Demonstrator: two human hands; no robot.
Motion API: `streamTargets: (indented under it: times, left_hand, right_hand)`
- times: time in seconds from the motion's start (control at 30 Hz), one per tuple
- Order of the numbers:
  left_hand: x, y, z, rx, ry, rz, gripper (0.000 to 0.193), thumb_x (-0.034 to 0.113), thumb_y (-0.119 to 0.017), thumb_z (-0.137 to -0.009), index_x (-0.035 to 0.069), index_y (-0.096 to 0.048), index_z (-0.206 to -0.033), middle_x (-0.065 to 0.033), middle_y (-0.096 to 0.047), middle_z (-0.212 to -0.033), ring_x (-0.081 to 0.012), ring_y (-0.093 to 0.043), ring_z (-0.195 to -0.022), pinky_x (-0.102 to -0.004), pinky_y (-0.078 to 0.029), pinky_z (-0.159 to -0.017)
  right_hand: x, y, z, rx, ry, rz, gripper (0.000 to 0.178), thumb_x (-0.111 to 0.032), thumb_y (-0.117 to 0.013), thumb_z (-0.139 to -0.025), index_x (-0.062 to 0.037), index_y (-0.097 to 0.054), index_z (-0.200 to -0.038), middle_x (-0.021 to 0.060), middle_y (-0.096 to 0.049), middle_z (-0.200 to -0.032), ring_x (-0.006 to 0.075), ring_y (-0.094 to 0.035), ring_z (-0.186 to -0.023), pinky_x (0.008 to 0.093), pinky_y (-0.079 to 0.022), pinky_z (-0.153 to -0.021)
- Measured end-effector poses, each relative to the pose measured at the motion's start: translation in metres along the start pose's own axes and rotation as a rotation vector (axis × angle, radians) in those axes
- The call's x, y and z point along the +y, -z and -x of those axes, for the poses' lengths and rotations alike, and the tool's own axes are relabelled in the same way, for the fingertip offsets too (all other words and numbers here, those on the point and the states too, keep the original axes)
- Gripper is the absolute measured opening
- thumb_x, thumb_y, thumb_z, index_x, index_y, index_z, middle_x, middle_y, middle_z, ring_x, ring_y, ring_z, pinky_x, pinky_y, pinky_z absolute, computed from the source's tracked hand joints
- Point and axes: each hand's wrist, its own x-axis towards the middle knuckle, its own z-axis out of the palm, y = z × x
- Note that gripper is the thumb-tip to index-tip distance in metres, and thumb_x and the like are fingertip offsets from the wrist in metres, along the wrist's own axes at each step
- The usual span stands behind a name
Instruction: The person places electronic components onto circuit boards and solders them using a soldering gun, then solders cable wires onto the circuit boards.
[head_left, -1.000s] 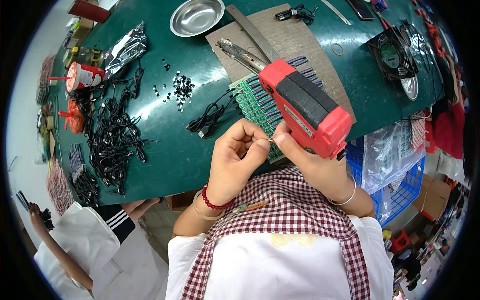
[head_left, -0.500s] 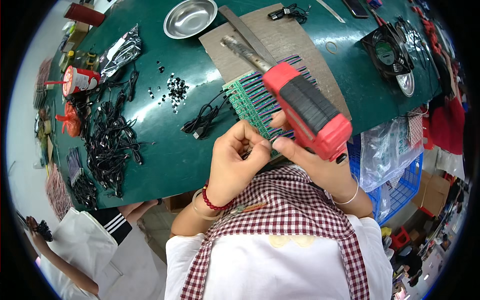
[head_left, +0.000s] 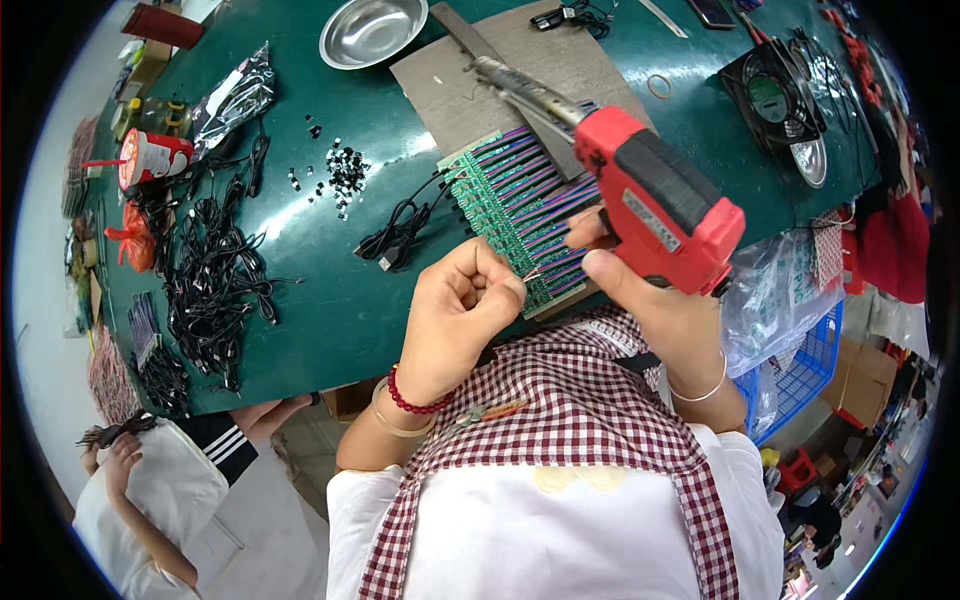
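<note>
Gripping red soldering gun (head_left: 655,200) w/ right hand (head_left: 650,300), tip over green circuit boards (head_left: 510,205); left hand (head_left: 455,320) is pinching thin wire at boards' near edge, on green surface (head_left: 310,290).

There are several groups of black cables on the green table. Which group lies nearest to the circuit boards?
The small coiled black cable just left of the green circuit boards. The big tangle of black cables lies far off near the table's left edge.
</note>
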Motion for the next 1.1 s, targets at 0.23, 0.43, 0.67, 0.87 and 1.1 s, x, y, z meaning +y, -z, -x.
streamTargets:
  times: [0.23,0.43,0.67,0.87,1.1]
  left_hand:
    - [-0.004,0.000,0.001,-0.052,-0.031,-0.001,0.005,-0.002,-0.056,-0.081,0.001,-0.052,-0.079,0.0000,-0.056,-0.076,-0.0023,-0.049,-0.066,-0.0174,-0.040,-0.060]
    - [-0.003,-0.005,0.002,-0.041,-0.065,-0.099,0.005,-0.001,-0.056,-0.080,0.000,-0.052,-0.080,-0.0002,-0.057,-0.076,-0.0026,-0.050,-0.066,-0.0177,-0.042,-0.061]
    - [-0.001,-0.003,0.000,-0.029,-0.002,-0.024,0.003,0.000,-0.055,-0.082,0.000,-0.052,-0.082,0.0003,-0.056,-0.078,-0.0026,-0.050,-0.068,-0.0178,-0.041,-0.061]
    - [-0.006,-0.002,0.001,-0.065,0.013,0.066,0.004,0.001,-0.056,-0.084,0.001,-0.052,-0.085,0.0004,-0.056,-0.078,-0.0024,-0.050,-0.070,-0.0177,-0.040,-0.062]
    - [-0.003,-0.005,0.000,-0.075,-0.059,-0.010,0.005,0.000,-0.057,-0.083,0.001,-0.052,-0.085,0.0006,-0.055,-0.081,-0.0024,-0.049,-0.070,-0.0181,-0.040,-0.062]
  right_hand:
    - [0.026,-0.007,0.006,-0.019,0.069,0.098,0.052,-0.001,-0.070,-0.075,0.0004,-0.045,-0.121,0.0076,-0.062,-0.092,0.0132,-0.060,-0.083,0.0260,-0.048,-0.071]
    - [0.015,-0.007,0.001,-0.170,0.096,0.231,0.046,-0.004,-0.071,-0.076,-0.0002,-0.047,-0.115,0.0061,-0.062,-0.089,0.0133,-0.061,-0.077,0.0240,-0.048,-0.072]
    - [0.009,-0.004,0.001,-0.035,-0.039,0.008,0.025,-0.002,-0.065,-0.081,-0.0018,-0.057,-0.105,0.0031,-0.064,-0.093,0.0084,-0.059,-0.083,0.0217,-0.047,-0.074]
    - [0.011,-0.013,0.011,-0.045,-0.211,-0.088,0.025,-0.002,-0.068,-0.079,-0.0036,-0.058,-0.102,0.0006,-0.063,-0.090,0.0038,-0.058,-0.080,0.0199,-0.047,-0.069]
    - [0.014,-0.010,0.012,-0.058,-0.062,-0.028,0.017,-0.003,-0.067,-0.079,-0.0031,-0.060,-0.094,0.0009,-0.063,-0.084,0.0059,-0.060,-0.077,0.0204,-0.047,-0.068]
